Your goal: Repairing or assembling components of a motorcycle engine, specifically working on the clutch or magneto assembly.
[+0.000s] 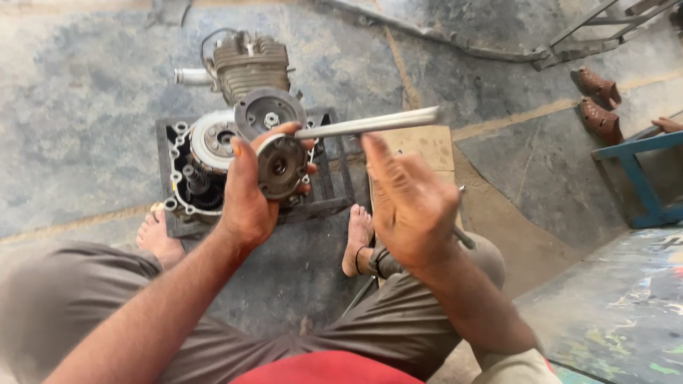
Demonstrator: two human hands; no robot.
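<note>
Two hands: both raised above the lap of a seated person, seen from above, with an engine on the floor beyond them.
Left hand (247, 188): closed around a round metal engine part (282, 166), thumb over the top edge, fingertips curling round the far side.
Round metal engine part: a grey disc with a dark hole in the middle and small holes around it, its face turned up toward the camera; it is held in the air, in front of the engine and just left of the right hand.
Right hand (413, 203): back of the hand toward the camera, fingers folded around a long metal bar (370, 124); the grip itself is hidden behind the hand.
Long metal bar: pale grey, lying nearly level; its left end reaches the top rim of the disc, beside the left thumb, and its right end sticks out past the right hand's fingers.
Engine (245, 67): a finned cylinder at the far end with a side cover off, showing a round clutch and gears (210, 142); a second round part (269, 112) stands up just behind the held disc.
Stand (334, 195): a dark slatted frame under the engine.
Feet: two bare feet on the floor, one (158, 238) left of the stand, one (358, 238) at its right corner.
Floor (85, 107): worn, blotchy grey-blue concrete.
Sandals (597, 99): a brown pair lying well off to the upper right, near a blue frame (637, 178).
Clothing: grey-brown trousers (64, 306) on both legs.
</note>
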